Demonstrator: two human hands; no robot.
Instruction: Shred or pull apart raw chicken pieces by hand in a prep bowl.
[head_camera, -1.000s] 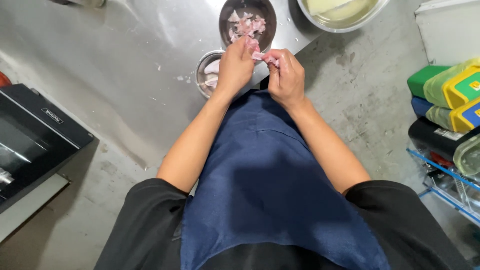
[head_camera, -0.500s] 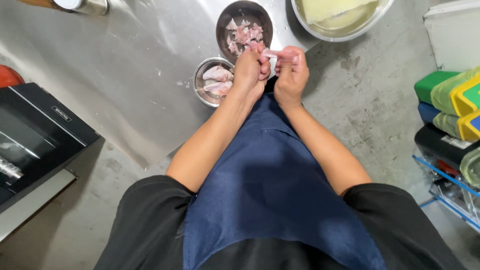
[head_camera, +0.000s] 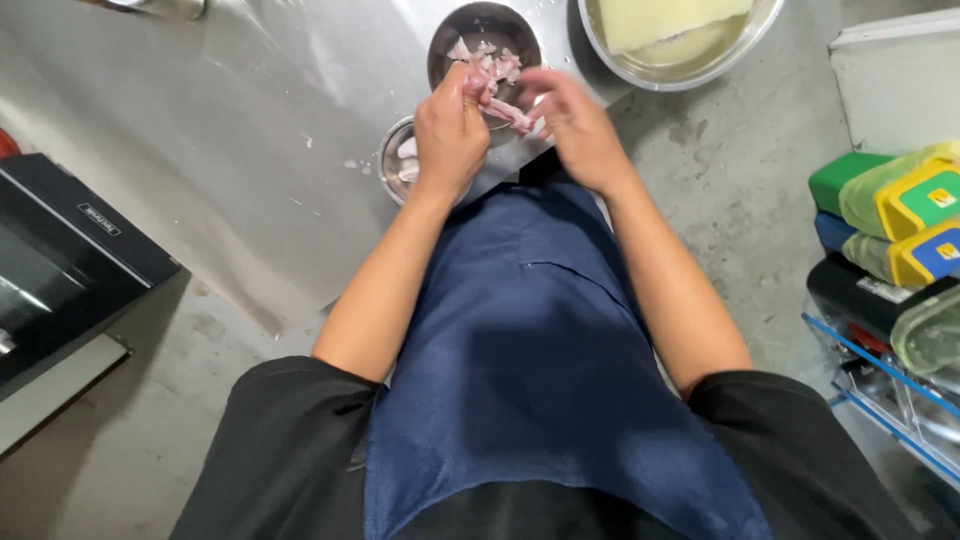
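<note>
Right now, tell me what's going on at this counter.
A person in a blue apron stands at a steel counter. The left hand and right hand hold a strip of pink raw meat between them, over a dark bowl of meat pieces. A smaller metal bowl sits beside the left hand.

Even, fairly bright overhead light, with soft glare streaking the brushed steel worktop (head_camera: 230, 150) and faint shadows on the grey concrete floor (head_camera: 740, 190). The right hand (head_camera: 575, 125) is smeared with motion blur; the left hand (head_camera: 450, 135) reads sharper. Wide-angle stretch bends the edges.
</note>
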